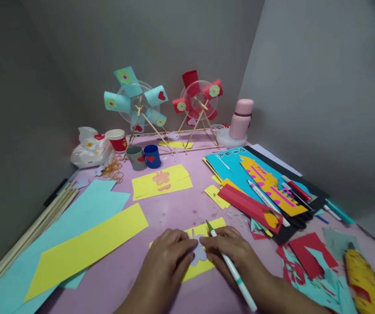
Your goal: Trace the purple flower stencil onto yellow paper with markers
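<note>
**Two hands on a pale paper flower, a green-tipped pen in the right**

The flower cutout (199,256) is small and pale lilac-grey, with rounded petals. It lies flat on a yellow paper strip (207,229) at the near edge of the pink tabletop (174,209), between the two hands, which cover part of its outline.

The left hand (169,255) sits on the cutout's left side with its fingers bent and their tips on the petals. Whether they pinch the edge or only press it down cannot be told.

The right hand (236,253) rests on the cutout's right side. Its fingers are closed around a white marker pen (231,266) with a green tip. The tip points away from the person, up over the yellow strip, and the barrel runs back along the wrist.

To the left lie a long yellow strip (89,248) over a light blue sheet (92,205), and beside them a bundle of wooden sticks (33,229). To the right are red and teal paper scraps (308,257) and a stack of coloured sheets with more pens on it.

At the back stand a teal paper-cup wheel (136,102) and a red one (197,98) on stick frames, with a pink flask (241,117) near them.
</note>
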The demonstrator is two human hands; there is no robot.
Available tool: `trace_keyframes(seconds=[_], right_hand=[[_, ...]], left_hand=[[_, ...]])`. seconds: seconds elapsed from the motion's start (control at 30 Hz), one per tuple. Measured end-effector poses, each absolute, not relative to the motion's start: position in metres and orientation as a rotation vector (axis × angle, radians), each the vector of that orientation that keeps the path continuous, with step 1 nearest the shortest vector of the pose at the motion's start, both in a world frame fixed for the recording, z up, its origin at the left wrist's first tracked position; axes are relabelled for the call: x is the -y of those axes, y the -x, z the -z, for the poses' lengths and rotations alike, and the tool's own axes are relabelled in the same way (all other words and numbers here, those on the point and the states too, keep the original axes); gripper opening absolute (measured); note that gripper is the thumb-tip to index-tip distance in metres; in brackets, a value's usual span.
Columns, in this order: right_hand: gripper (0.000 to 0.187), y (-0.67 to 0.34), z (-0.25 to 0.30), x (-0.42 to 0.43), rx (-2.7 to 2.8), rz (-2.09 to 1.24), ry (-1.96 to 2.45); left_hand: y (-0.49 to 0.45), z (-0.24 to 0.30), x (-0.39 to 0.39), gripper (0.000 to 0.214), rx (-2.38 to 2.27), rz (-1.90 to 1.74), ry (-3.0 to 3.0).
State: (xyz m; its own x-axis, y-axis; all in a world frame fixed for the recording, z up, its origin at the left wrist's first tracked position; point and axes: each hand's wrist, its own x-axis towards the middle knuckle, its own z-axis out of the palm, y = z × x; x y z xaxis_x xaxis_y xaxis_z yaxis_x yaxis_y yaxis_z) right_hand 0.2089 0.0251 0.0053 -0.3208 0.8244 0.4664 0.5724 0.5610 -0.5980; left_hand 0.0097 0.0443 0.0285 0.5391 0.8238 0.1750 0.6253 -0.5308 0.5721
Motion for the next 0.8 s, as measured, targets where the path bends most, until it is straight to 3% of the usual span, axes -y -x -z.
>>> trace_keyframes(seconds=[0.8], right_hand=[[0.023, -0.2094, -0.0079, -0.0251, 2.024, -0.228, 1.028]], left_hand=[[-0.0067, -0.0262, -0.0380, 0.023, -1.102, -0.699, -2.630]])
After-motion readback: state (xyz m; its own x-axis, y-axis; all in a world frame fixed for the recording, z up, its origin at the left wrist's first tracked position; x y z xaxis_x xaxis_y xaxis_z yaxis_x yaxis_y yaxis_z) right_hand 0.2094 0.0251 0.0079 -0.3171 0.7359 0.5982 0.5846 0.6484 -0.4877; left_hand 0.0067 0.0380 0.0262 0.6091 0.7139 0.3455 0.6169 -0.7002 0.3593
